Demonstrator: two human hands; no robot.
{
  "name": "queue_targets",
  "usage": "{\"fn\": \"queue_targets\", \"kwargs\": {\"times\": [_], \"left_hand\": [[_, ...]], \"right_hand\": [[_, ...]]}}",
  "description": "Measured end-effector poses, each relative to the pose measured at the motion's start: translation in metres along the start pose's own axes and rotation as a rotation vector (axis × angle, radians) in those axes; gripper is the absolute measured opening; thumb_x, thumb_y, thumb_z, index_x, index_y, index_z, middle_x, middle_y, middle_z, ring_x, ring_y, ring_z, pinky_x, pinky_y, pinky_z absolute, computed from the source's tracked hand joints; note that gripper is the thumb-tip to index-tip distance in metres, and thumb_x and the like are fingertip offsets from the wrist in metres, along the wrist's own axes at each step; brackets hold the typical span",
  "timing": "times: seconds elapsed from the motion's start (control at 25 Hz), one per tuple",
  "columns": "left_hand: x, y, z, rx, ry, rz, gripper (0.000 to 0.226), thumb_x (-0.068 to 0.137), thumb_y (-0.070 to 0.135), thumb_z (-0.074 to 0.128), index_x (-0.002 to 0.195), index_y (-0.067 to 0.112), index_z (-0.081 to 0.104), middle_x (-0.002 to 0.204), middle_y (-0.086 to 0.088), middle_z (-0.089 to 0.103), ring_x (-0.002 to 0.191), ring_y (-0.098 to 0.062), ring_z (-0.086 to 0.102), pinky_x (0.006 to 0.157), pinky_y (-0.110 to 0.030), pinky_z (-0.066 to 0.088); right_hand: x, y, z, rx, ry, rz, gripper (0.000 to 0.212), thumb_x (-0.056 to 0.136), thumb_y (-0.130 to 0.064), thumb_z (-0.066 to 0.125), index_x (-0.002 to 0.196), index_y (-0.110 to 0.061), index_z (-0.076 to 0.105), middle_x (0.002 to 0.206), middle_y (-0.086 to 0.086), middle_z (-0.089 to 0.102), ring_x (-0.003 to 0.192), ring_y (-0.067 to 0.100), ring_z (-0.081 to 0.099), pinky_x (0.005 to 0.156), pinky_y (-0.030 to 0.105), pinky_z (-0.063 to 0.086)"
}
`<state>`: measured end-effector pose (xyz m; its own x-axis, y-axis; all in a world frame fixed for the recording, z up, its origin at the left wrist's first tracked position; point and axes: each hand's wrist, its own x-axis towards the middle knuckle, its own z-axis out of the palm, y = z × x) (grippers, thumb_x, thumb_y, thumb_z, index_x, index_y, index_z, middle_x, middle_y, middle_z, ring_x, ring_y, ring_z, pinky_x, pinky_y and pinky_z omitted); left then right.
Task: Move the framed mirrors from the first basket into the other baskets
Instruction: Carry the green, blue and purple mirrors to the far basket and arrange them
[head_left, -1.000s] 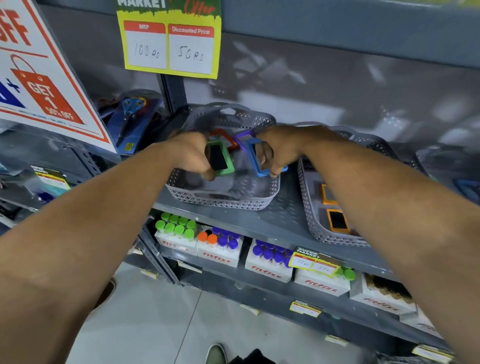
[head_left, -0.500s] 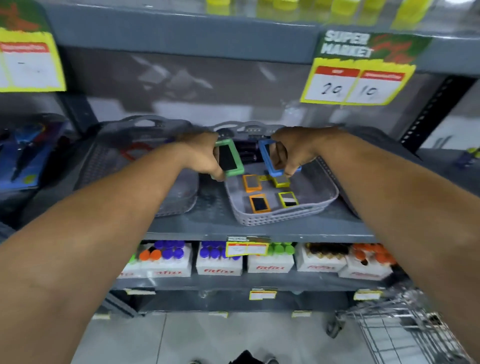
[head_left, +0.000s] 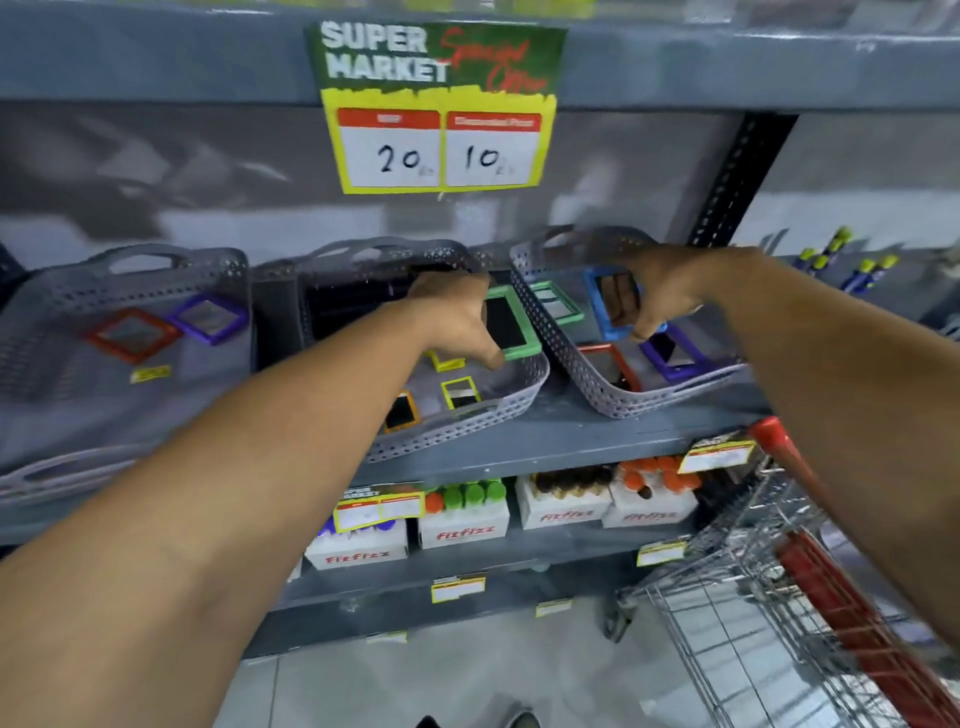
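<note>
Both arms are bare all the way up, no sleeves in view, no watch, no bracelets or rings that I can spot. The left hand (head_left: 460, 325) and right hand (head_left: 657, 291) are ungloved too. Down at the bottom edge there's the tip of 1 shoe (head_left: 519, 719), greyish, too blurry to say more.

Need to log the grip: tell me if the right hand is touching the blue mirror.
Touching. The head view shows the right hand pinching the blue mirror by its frame.
</note>
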<state>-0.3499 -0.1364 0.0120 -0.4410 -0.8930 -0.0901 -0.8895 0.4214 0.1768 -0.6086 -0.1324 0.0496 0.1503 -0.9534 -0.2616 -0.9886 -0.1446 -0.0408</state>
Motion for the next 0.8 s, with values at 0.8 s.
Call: {"fn": "queue_targets", "kwargs": {"times": [0.8], "left_hand": [[0.109, 0.068, 0.015, -0.071, -0.024, 0.03, 0.057, 0.042, 0.05, 0.077, 0.083, 0.022, 0.049, 0.08, 0.004, 0.062, 0.072, -0.018, 0.058, 0.058, -0.032, 0.04]], "right_hand": [[0.068, 0.116, 0.022, 0.057, 0.003, 0.021, 0.095, 0.052, -0.022, 0.093, 0.133, -0.014, 0.044, 0.118, 0.01, 0.064, 0.099, 0.028, 0.061, 0.089, 0.041, 0.054]]}}
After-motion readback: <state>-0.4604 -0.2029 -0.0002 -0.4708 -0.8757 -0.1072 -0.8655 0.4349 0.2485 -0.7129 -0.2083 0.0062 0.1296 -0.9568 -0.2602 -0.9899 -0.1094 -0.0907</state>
